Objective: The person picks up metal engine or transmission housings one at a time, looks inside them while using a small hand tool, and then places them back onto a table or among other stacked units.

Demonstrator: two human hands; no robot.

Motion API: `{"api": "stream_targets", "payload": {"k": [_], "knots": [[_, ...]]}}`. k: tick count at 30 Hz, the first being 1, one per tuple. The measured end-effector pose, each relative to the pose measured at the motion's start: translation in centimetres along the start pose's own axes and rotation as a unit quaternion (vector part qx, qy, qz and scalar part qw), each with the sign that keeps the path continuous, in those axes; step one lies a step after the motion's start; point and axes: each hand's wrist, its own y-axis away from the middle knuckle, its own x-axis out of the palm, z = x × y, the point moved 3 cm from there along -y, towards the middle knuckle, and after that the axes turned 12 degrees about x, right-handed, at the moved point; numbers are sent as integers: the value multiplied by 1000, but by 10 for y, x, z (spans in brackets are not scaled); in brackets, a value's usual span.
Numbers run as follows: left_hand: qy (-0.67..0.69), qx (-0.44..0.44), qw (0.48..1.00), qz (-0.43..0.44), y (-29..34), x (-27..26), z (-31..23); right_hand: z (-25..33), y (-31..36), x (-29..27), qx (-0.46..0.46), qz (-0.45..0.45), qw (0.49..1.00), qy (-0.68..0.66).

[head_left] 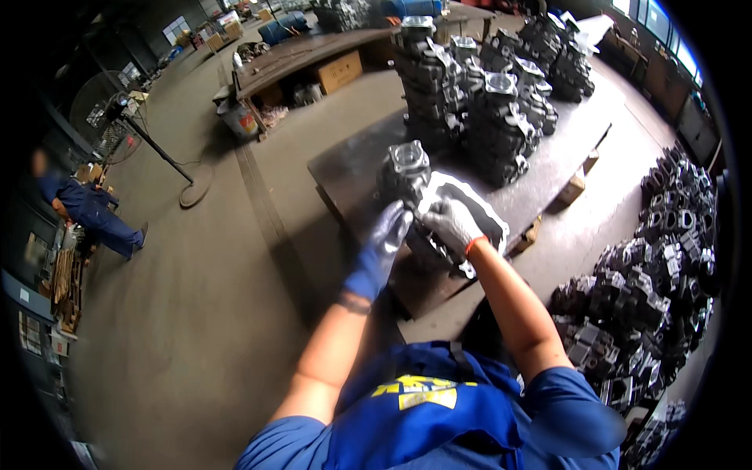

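A grey cast-metal housing point(406, 168) sits at the near end of a dark metal table, its square flanged neck upward and a wide, bright-edged opening toward the right. My left hand point(387, 228), in a grey-and-blue glove, has its fingers drawn together against the housing's left side. My right hand point(453, 222), in a pale glove with a red cuff, curls its fingers over the rim beside the neck. Both hands are closed and close to each other. Whether a small part lies between the fingertips is too small to make out.
Stacked similar castings point(501, 117) stand farther back on the table point(352, 160). Many more castings point(634, 290) are heaped along the right. A workbench point(305, 59) and a bucket point(237, 119) are beyond. Far left, a person in blue point(92, 207) stands near a pole-mounted stand point(157, 149).
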Motion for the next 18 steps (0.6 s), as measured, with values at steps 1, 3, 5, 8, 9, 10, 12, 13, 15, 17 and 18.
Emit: {"api": "stream_targets", "payload": {"k": [1,3,5,8,9,10,12,13,15,17,18], "knots": [[-2,-10,1000,-25,1,-2,3,24,12,-3,21,15,999,-25],[1,-53,995,-88,0,10,3,37,33,-25,65,-32,995,-69],[-127,34,989,-64,-11,-19,33,-6,26,-54,-53,-210,976,30],[-23,-73,986,-147,-5,-23,13,-56,59,-97,114,-173,978,-16],[4,-82,983,-161,-3,-38,26,-67,71,-100,132,-184,973,-42],[9,-51,985,-166,-5,-60,45,-79,77,-104,124,-176,975,-54],[-17,-32,977,-210,1,-83,73,-117,79,-103,109,-170,977,-66],[3,-36,983,-182,6,-89,78,-135,77,-102,98,-173,978,-65],[-129,-41,985,-111,7,-94,71,-126,89,-89,75,-193,974,-91],[-244,65,961,-117,17,-72,62,-152,76,-83,11,-225,970,-94],[-336,103,934,-66,20,-52,43,-150,78,-78,56,-195,973,-111]]}}
